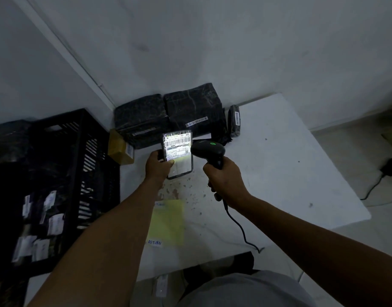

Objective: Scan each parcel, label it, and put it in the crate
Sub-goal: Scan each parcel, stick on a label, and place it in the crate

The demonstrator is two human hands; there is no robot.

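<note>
My left hand (157, 166) grips a small dark parcel (183, 163) above the white table (279, 165), its white barcode label lit up and facing me. My right hand (224, 180) holds a black barcode scanner (209, 150) by the handle, its head just right of the parcel and aimed at the label; a green light glows on top. The black crate (84, 165) stands at the left, with several labelled parcels inside. A yellow sheet (168, 224) with "RETURN" labels lies on the table near me.
Two large black wrapped parcels (190, 111) sit at the table's back, a slim one (234, 121) stands to their right, a small brown box (120, 149) to the left. The scanner cable (239, 227) trails over the front edge. A power adapter (390, 167) lies on the floor, right.
</note>
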